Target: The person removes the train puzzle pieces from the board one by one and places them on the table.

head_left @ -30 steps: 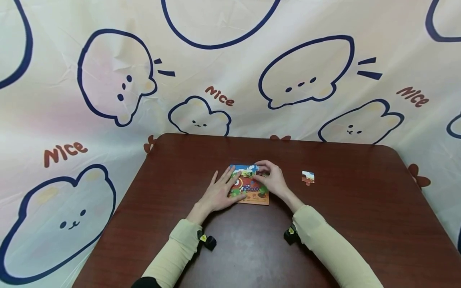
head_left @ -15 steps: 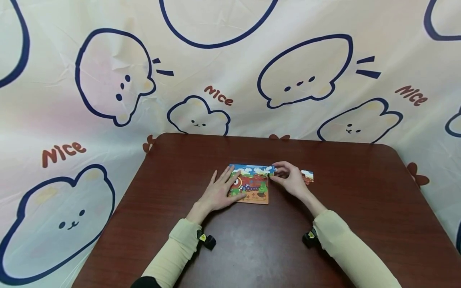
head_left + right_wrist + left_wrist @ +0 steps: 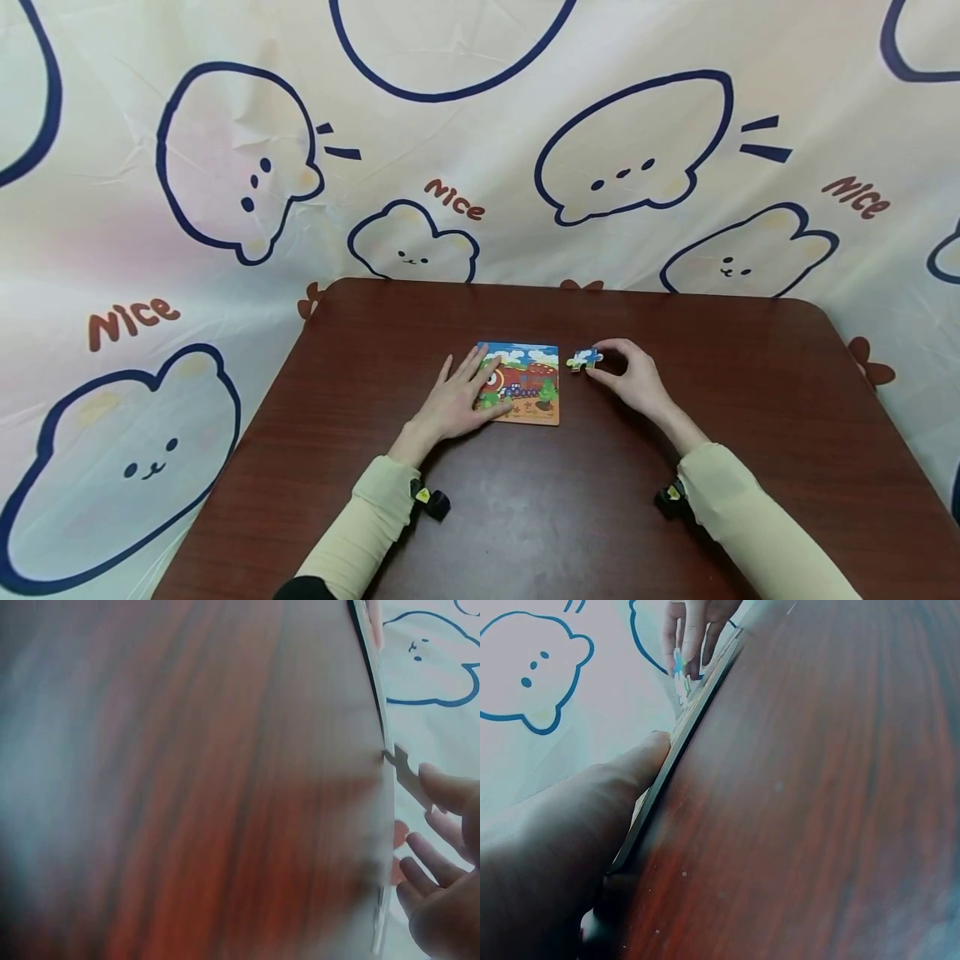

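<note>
A square jigsaw puzzle (image 3: 536, 387) with a colourful train picture lies on the table in the head view. My left hand (image 3: 450, 407) rests on its left side, fingers straight and spread. To the right of the puzzle, my right hand (image 3: 633, 379) pinches a blue, white and green puzzle piece (image 3: 583, 359) between thumb and fingers, apart from the board. The right wrist view catches this puzzle piece (image 3: 409, 780) from its plain back, tilted at the fingertips. In the left wrist view, my left thumb (image 3: 641, 757) lies along the puzzle's edge.
The brown wooden table (image 3: 495, 517) runs back to a printed cloth (image 3: 510, 150) hanging behind it. Black wrist cameras (image 3: 433, 503) sit under both sleeves. Another loose piece, seen earlier at the right, is hidden behind my right hand.
My right hand has moved right from the puzzle's upper right area, carrying the piece off past the board's edge and turning it into view. My left hand has stayed in place.
</note>
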